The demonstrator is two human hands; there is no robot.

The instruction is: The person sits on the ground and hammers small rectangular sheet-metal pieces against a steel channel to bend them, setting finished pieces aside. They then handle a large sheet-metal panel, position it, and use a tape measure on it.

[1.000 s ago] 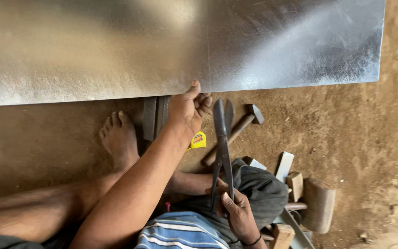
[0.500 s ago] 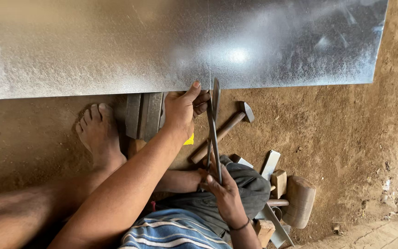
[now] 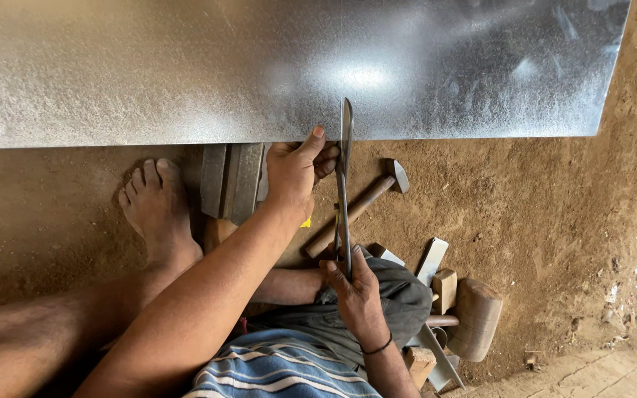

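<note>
The scene is viewed by one head-worn camera only, aimed steeply down from close range — no second view is offered. The metal sheet (image 3: 282,66) is taken in along its near edge, with earth floor (image 3: 554,221) below.

We see earth-floor metal workshop. Bare packed dirt floor (image 3: 554,221) fills lower and right of frame. Large galvanised metal sheet (image 3: 186,66) spans top. Hammer (image 3: 363,205) lies on dirt at centre; wooden mallet (image 3: 475,318), wood blocks (image 3: 444,289) and metal offcuts (image 3: 430,259) clutter lower right.
</note>
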